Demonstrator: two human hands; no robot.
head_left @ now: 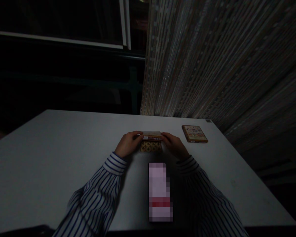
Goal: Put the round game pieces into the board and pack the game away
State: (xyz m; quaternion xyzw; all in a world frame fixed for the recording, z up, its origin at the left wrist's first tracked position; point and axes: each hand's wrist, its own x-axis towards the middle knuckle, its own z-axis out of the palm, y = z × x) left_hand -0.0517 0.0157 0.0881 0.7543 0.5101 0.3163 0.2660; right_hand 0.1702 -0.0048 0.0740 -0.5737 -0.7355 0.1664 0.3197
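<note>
Between my two hands is a small, flat cardboard box point(152, 136), its narrow side with a barcode label turned towards me. My left hand point(129, 143) grips its left end, the thumb and fingers closed on the edge. At the right end, my right hand point(174, 144) pinches it the same way. Just on the near side of the box, a tray of round tan pieces point(151, 146) with dark marks shows in rows; they look like Chinese chess pieces. Whether the tray is partly inside the box or only beneath it, I cannot tell.
A second flat box point(194, 134) with a printed top lies at the right on the white table point(64, 158). Nearer me is a blurred-out pinkish oblong point(159, 184). A string curtain point(187, 59) hangs behind the table's far right edge. The light is dim.
</note>
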